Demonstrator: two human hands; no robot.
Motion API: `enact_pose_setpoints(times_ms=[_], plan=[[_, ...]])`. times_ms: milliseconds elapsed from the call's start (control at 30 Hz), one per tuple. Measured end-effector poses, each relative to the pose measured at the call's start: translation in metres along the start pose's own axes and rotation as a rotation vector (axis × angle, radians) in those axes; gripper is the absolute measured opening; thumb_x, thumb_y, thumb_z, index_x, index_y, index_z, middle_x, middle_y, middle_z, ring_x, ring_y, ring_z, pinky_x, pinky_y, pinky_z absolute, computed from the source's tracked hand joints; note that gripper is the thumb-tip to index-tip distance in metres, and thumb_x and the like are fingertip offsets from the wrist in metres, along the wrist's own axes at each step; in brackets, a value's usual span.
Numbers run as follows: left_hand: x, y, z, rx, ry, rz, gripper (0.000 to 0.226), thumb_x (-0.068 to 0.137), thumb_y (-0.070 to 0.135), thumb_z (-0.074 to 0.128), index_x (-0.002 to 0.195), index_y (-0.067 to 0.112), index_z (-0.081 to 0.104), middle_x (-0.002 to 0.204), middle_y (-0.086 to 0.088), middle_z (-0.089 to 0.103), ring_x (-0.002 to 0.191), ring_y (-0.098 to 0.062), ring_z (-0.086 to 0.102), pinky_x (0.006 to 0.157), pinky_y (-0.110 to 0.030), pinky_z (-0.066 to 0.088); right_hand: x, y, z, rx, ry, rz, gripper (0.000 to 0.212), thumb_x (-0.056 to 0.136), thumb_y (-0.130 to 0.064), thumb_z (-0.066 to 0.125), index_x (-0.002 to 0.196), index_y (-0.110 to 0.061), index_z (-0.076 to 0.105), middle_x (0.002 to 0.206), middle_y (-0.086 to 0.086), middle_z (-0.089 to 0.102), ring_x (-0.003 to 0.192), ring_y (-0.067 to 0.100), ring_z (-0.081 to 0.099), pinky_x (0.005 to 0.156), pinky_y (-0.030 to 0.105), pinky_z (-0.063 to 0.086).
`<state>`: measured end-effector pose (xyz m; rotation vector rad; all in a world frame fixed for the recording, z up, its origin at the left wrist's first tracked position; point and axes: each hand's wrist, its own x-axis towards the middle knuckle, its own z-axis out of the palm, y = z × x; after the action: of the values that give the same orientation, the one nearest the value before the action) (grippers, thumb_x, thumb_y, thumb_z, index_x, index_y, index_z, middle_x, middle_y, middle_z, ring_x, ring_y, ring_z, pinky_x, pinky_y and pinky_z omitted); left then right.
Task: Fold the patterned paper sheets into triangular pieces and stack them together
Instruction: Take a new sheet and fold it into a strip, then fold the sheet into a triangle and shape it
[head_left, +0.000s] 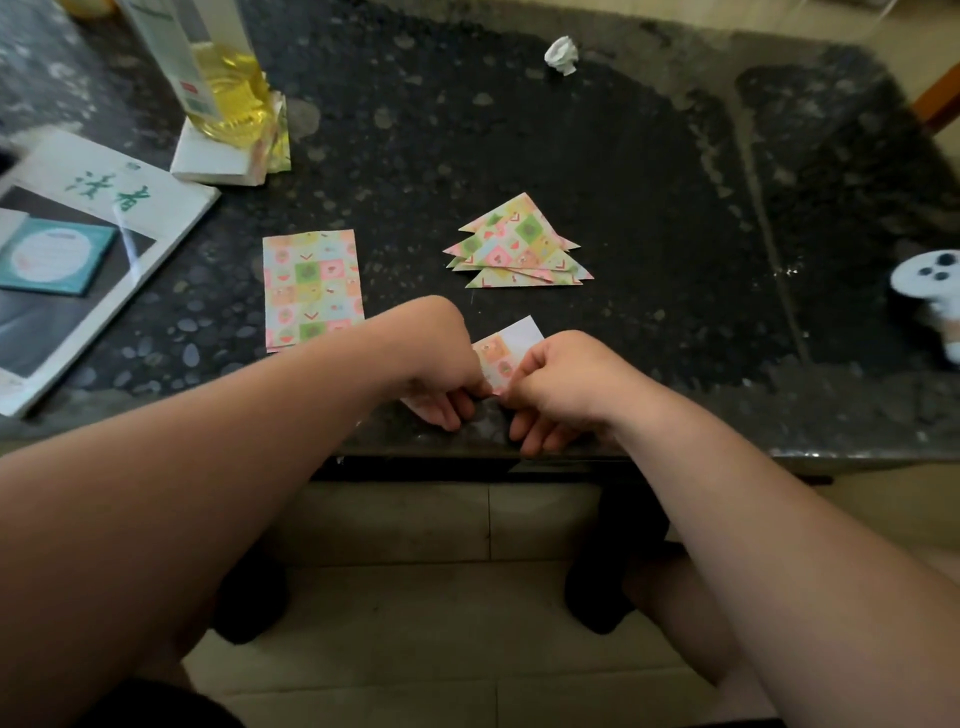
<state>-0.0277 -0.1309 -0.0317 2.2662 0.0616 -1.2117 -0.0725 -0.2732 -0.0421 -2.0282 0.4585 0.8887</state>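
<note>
right hand (561, 387) pinches sheet (511, 347), pointing away

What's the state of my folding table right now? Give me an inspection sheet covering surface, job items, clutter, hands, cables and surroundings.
Surface: dark speckled stone table, with paler patches in places.
Job's things: flat patterned sheets left of centre; pile of folded triangles beyond the hands; one part-folded sheet at the near edge, white back showing.
Clutter: magazine with a teal booklet on it, bottle of yellow liquid on a white box, crumpled white paper at the far side, white object at the right edge.
Hands: left hand and right hand both pinch the part-folded sheet.
Cables: nothing seen.
Surroundings: tiled floor below the table.
</note>
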Motion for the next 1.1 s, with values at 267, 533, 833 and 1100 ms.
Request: enact_pose_setpoints(times_ms=[267,533,833,1100], plan=[[0.000,-0.010,-0.018,0.007,0.044,-0.053,0.021,0.097,0.011,0.069,0.101,-0.009,0.066,0.061,-0.011,0.072,0.046,-0.017,0.066,0.053,-0.031,0.060,-0.001,0.000,-0.002,-0.006,-0.002,0.003,0.006,0.099,-0.007,0.061,0.094,-0.005,0.063,0.066,0.011,0.075,0.050,0.021,0.070,0.042,0.024,0.050],[-0.005,-0.039,-0.050,0.031,0.151,-0.152,0.019,0.098,0.008,0.066,0.088,-0.008,0.066,0.066,-0.015,0.074,0.049,-0.021,0.069,0.043,-0.029,0.057,-0.002,0.001,-0.002,0.002,0.010,0.000,0.005,0.099,-0.005,0.061,0.096,-0.004,0.063,0.068,0.014,0.075,0.052,0.022,0.071,0.043,0.025,0.051],[-0.048,-0.022,0.000,0.493,0.536,0.557,0.006,0.100,0.032,0.058,0.103,0.028,0.062,0.107,0.009,0.058,0.106,-0.017,0.055,0.088,-0.033,0.047,-0.011,0.006,-0.021,-0.076,0.320,-0.112,0.010,0.089,-0.008,0.068,0.080,-0.013,0.068,0.064,0.004,0.073,0.050,0.016,0.069,0.048,0.029,0.056],[-0.037,-0.044,0.053,0.872,0.247,0.537,0.088,0.099,0.067,0.039,0.164,0.020,0.001,0.171,0.000,-0.010,0.157,-0.016,-0.012,0.124,-0.032,0.000,-0.012,0.008,-0.037,0.052,0.423,-0.043,0.016,0.085,-0.021,0.077,0.094,-0.026,0.065,0.100,-0.001,0.068,0.092,0.019,0.068,0.080,0.043,0.063]])
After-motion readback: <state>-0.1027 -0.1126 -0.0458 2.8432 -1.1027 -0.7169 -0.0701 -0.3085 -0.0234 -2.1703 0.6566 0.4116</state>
